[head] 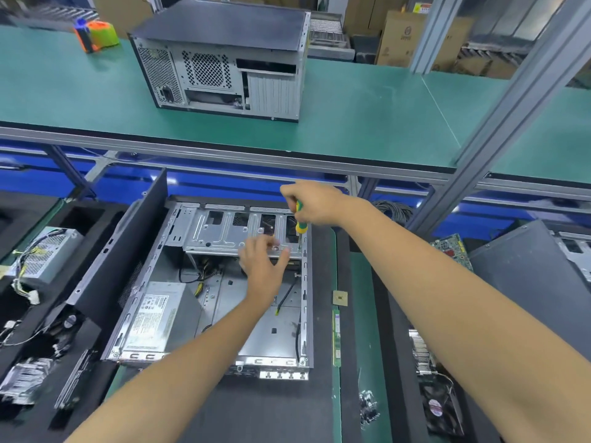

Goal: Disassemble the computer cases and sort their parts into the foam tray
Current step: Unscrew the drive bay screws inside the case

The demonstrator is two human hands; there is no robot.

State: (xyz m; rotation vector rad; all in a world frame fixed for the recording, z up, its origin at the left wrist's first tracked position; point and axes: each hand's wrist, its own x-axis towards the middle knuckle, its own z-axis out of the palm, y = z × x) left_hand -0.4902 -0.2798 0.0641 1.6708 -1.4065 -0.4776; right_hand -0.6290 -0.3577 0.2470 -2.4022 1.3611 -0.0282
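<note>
Green-handled screwdriver (299, 219) in right grip (315, 203); left grip (262, 263) spread on drive bracket (224, 233).

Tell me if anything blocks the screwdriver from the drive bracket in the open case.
Nothing visible does. The right hand holds the screwdriver upright with its tip down at the drive bracket, and the left hand rests beside it, not under the tip.

The green surface (361, 314) carries the open computer case (211, 282) on a dark mat (271, 410), foam trays either side, and a memory stick (336, 337). The upper shelf (367, 123) holds a closed case (220, 59).
</note>
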